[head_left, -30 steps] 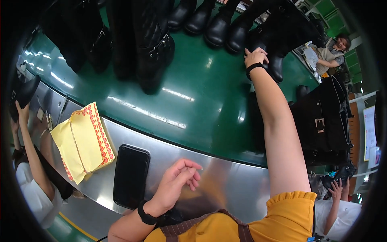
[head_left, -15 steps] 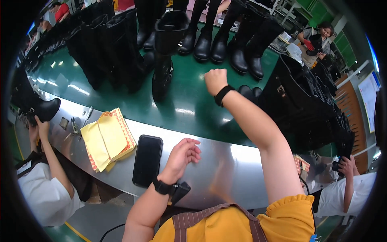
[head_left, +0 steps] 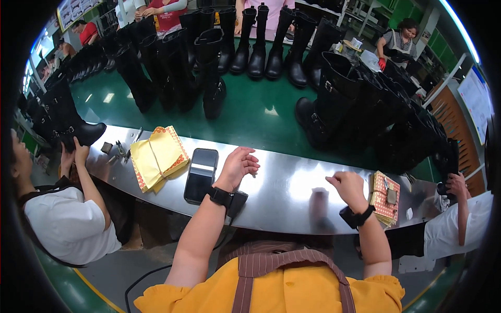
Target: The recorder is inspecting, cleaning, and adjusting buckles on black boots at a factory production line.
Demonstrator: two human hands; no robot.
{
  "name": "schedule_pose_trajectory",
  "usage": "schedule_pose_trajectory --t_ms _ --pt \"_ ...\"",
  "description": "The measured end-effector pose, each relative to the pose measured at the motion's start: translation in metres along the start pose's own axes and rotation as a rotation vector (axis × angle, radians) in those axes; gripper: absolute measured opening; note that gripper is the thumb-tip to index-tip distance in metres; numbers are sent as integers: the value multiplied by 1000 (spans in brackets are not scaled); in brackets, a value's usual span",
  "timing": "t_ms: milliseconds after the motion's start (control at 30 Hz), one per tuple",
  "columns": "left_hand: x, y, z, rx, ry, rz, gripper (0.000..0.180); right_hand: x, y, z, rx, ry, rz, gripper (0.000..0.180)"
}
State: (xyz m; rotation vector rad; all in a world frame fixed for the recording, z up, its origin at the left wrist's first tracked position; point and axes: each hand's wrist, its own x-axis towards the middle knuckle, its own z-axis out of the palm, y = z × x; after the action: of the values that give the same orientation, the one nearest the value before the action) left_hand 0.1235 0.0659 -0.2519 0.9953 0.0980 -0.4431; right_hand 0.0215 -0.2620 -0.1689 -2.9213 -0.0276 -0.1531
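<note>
My left hand point(head_left: 238, 166) rests on the steel ledge point(head_left: 292, 193) with its fingers loosely apart, holding nothing, just right of a black phone point(head_left: 201, 175) lying flat. My right hand point(head_left: 348, 189) hovers low over the ledge with fingers curled and nothing in it, beside a small red-and-yellow patterned pad point(head_left: 385, 197). Both wrists wear black bands. Beyond the ledge runs a green conveyor belt point(head_left: 261, 112) lined with tall black boots, the nearest buckled one point(head_left: 326, 101) standing ahead of my right hand.
A yellow cloth with red edging point(head_left: 156, 156) lies left of the phone, small metal tools point(head_left: 117, 150) beyond it. A person in white at my left point(head_left: 68, 219) grips a boot point(head_left: 73, 128). Another person's hand point(head_left: 456, 185) is at far right. More people stand across the belt.
My right arm has drawn back from the boots on the belt to the steel ledge near the patterned pad. My left hand has stayed by the phone.
</note>
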Motion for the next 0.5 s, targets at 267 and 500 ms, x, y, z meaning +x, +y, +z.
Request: schedule_pose_trajectory --t_ms 267,500 --pt "-15 7 49 462 36 -43 23 -111 55 35 613 295 429 20" --pt "1 -10 195 1381 -115 766 51 -131 46 55 345 482 224 10"
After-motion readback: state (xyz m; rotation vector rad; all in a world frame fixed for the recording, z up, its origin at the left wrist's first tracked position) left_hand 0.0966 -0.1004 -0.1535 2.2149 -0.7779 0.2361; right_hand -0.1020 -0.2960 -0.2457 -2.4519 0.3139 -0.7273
